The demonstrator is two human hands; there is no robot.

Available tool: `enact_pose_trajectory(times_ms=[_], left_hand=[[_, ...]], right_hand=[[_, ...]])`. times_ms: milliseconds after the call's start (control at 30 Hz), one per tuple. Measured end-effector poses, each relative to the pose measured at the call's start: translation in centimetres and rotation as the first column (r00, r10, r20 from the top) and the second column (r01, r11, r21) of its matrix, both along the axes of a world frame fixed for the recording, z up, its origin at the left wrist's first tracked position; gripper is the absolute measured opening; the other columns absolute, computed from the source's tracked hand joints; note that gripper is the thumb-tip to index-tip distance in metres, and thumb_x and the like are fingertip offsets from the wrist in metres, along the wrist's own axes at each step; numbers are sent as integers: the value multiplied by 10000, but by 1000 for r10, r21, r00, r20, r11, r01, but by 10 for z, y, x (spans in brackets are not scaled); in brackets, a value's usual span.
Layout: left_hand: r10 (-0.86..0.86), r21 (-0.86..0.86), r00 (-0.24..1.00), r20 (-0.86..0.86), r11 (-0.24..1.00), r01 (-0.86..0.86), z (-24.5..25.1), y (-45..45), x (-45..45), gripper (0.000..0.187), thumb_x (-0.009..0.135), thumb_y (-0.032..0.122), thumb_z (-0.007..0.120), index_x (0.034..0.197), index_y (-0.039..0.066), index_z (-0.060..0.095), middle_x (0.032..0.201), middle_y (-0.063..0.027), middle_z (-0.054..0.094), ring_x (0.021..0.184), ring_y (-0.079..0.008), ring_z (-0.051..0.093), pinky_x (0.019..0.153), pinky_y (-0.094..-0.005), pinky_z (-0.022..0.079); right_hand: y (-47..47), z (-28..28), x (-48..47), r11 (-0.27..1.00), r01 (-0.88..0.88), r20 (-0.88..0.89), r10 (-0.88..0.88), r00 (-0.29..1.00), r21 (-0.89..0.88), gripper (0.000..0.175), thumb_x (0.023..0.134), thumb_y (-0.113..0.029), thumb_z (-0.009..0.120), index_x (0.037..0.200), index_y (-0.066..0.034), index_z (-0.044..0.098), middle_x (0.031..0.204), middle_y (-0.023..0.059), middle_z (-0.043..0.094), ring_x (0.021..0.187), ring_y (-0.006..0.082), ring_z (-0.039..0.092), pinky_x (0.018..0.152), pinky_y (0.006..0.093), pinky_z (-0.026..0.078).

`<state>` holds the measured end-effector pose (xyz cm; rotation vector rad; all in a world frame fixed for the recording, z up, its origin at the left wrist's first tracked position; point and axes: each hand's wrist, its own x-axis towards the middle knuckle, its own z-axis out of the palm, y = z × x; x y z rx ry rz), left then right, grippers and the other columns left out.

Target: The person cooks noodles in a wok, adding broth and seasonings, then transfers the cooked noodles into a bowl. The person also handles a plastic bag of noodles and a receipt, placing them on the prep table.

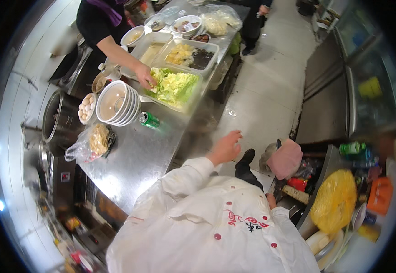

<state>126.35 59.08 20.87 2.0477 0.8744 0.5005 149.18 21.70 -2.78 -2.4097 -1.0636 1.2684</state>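
Note:
My left hand (227, 146) is held out over the tiled floor beside the steel worktable (140, 150), fingers apart and holding nothing. Only a small part of my right hand (271, 201) shows at my right side, by the edge of my white jacket; its fingers are hidden. On the worktable to my left are a green drink can (149, 120), a stack of white bowls (116, 104) and a clear plastic bag of pale food (99, 139). Beyond them sits a plastic tub of cabbage leaves (175, 87).
A co-worker's hand (145, 76) reaches into the cabbage tub. Eggs (87, 106) stand beside a large steel pot (53, 116). Another person (252, 24) stands in the aisle. To my right are a pink cloth (285, 159), a yellow plastic-wrapped bundle (334, 201) and a fridge (331, 92).

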Motion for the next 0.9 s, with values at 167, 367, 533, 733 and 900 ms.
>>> enact_pose_trajectory(times_ms=[167, 367, 533, 733, 900], left_hand=[[631, 268, 736, -245, 774, -574, 28, 97, -56, 351, 781, 104, 616, 1125, 37, 611, 1204, -180, 599, 1091, -358, 577, 949, -416, 465], [973, 805, 223, 55, 89, -587, 78, 188, -252, 376, 769, 204, 643, 1078, -10, 631, 1044, -201, 637, 1042, -383, 560, 901, -448, 447], [897, 601, 147, -416, 393, -696, 66, 193, -315, 398, 783, 353, 659, 1036, 46, 682, 985, -180, 667, 1004, -371, 592, 858, -466, 470], [925, 567, 309, -223, 381, -730, 56, 199, -307, 356, 839, 382, 629, 892, 34, 682, 912, -171, 654, 898, -364, 614, 789, -465, 482], [979, 542, 201, -31, 185, -819, 67, 223, -326, 384, 902, 367, 584, 814, -2, 645, 844, -179, 632, 817, -373, 599, 708, -440, 467]], right_hand=[[117, 6, 120, 995, 15, -80, -7, 997, 103, 222, 811, -90, 588, 949, 58, 677, 816, 234, 679, 711, 298, 687, 628, 388, 534], [236, 30, 241, 961, -275, -28, 275, 961, 7, 252, 831, -38, 524, 1012, 93, 640, 725, 196, 664, 561, 220, 664, 490, 345, 522], [314, 18, 262, 880, -439, 157, 414, 896, 182, 267, 828, -50, 516, 1016, 93, 639, 703, 181, 664, 549, 217, 659, 484, 350, 518], [360, 59, 159, 860, -493, 66, 489, 870, 133, 295, 831, -146, 586, 1047, 42, 654, 848, 209, 695, 793, 324, 686, 721, 398, 535], [379, 97, 75, 792, -597, -52, 606, 794, 123, 283, 801, -159, 584, 996, 25, 673, 935, 243, 677, 895, 391, 652, 814, 435, 510]])
